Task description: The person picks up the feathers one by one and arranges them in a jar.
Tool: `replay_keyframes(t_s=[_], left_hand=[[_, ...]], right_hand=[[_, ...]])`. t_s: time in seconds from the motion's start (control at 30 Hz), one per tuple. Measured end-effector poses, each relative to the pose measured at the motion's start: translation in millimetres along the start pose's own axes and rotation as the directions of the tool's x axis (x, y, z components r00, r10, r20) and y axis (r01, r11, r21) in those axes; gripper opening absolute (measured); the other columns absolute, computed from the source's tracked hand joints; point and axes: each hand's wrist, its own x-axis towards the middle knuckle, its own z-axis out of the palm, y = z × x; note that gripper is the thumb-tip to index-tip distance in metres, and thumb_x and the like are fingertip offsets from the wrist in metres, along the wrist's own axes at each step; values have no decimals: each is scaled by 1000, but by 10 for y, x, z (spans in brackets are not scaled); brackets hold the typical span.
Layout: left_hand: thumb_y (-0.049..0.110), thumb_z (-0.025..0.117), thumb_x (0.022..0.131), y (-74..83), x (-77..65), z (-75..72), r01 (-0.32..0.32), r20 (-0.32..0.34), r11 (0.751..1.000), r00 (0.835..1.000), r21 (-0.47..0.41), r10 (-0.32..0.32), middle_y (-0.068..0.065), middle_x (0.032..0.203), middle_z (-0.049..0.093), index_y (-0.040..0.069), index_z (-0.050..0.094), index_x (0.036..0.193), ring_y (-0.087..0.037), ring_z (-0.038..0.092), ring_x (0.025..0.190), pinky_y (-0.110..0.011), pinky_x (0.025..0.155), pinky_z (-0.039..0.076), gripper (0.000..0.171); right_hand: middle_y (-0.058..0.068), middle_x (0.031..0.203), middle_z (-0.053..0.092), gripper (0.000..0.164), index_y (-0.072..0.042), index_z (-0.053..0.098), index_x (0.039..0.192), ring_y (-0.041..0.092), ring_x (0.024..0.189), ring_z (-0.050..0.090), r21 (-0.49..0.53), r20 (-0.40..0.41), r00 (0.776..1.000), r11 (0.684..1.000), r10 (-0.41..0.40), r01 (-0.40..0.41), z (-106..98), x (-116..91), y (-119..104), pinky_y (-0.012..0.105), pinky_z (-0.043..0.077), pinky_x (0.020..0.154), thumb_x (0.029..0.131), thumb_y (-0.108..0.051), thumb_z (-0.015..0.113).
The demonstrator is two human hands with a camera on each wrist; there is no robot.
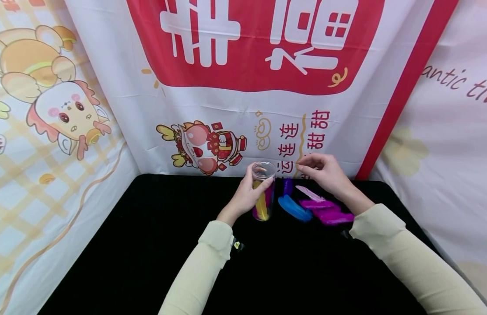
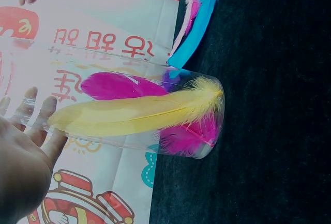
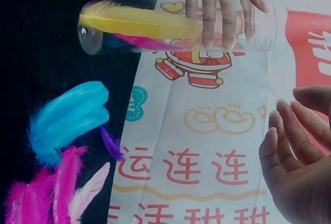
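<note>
My left hand (image 1: 243, 196) grips a tall clear jar (image 1: 264, 175), its thumb across the near side and its fingers around the upper part. The jar stands upright with an open mouth. Inside lie a yellow feather (image 2: 134, 113) and magenta feathers (image 2: 121, 86). To the right of the jar my right hand (image 1: 324, 172) hovers above the loose feathers, its fingers loosely bent. In the right wrist view, its thumb and fingertips are apart with nothing visible between them. Below it lie blue feathers (image 1: 295, 208), magenta feathers (image 1: 331, 214), a pale pink feather (image 1: 309, 193) and a purple feather (image 1: 288, 187).
A black cloth (image 1: 164, 245) covers the table. Behind its back edge hangs a white and red printed banner (image 1: 243, 100). Patterned cloth (image 1: 42, 183) hangs along the left side, and another printed sheet (image 1: 444, 144) on the right.
</note>
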Motion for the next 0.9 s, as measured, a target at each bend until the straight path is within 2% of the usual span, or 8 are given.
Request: replay_keyframes(t_s=[0.27,0.37,0.47,0.5,0.63,0.73,0.9], left_hand=[[41,63,102,9,4,1,4,4,1000,1000,-4,-4,-3,141,54,13,27,154,-22,54,128,-49,117,33,69],[36,62,104,171,-40,-35,27,35,1000,999,-7,-27,-9,143,52,8,26,155,-26,52,130,-47,117,34,68],[30,61,105,196,-33,-50,46,60,999,997,-10,-45,-14,146,49,4,23,156,-31,50,133,-49,118,32,68],[29,61,105,196,-32,-52,49,63,999,997,-10,-48,-15,146,49,4,23,155,-31,50,133,-49,118,32,68],[34,62,104,17,16,-6,36,34,999,999,-21,-35,-11,146,50,10,24,156,-29,51,133,-49,117,33,68],[37,63,103,5,9,4,35,21,999,999,-16,-35,-6,143,52,13,26,155,-25,52,131,-45,115,35,68],[42,63,102,29,-8,0,28,8,1000,1000,0,-28,0,140,54,10,27,154,-19,53,126,-44,113,37,71]], right_hand=[[15,103,72,21,-2,73,111,18,83,66,0,-6,1000,1000,25,-25,-81,-73,41,25,54,68,97,-16,72],[15,105,73,23,-2,73,113,16,84,66,4,-4,999,999,38,-38,-122,-107,70,25,55,68,98,-18,72],[15,107,73,24,-2,73,114,13,85,66,-1,-9,999,999,49,-49,-162,-138,98,25,55,68,98,-20,71],[15,108,73,24,-2,73,114,11,84,65,-4,-11,999,999,50,-50,-177,-150,109,25,55,68,98,-20,71],[9,106,74,25,-3,73,114,9,83,64,-11,-32,998,998,57,-58,-232,-205,150,25,55,67,97,-22,73],[5,105,74,26,-4,74,114,8,82,65,-21,-48,997,998,62,-63,-271,-244,192,25,55,66,97,-23,73],[9,108,75,26,-4,73,116,11,84,66,-12,-76,993,995,93,-94,-326,-290,266,26,55,66,97,-22,73]])
